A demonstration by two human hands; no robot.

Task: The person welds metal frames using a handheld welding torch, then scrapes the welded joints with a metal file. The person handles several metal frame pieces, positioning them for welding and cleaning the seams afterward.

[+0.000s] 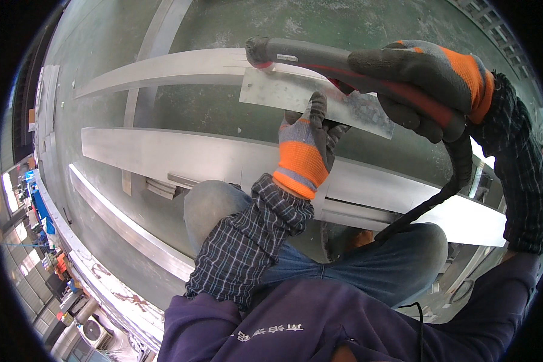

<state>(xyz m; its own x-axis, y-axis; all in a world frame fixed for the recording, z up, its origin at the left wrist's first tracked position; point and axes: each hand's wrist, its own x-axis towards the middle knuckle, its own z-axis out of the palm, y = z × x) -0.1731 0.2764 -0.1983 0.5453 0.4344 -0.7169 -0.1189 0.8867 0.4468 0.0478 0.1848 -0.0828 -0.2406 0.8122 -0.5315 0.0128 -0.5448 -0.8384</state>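
In my right hand, gloved in grey and orange, is a long grey-and-red hand-held power tool. Its rounded head is over the left end of a thin metal plate; a reddish part shows under the head. I cannot tell its exact kind. A thick black hose runs from its rear past my knee. My left hand, in a matching glove, is closed on the plate's near edge, thumb on top and the other fingers partly hidden. The plate lies tilted across a long pale metal bar.
Nearer my knees, a wide metal beam crosses from left to right. Short metal strips lie beside it. Another long bar is at the lower left. A flat strip passes beneath the far bar on the green floor.
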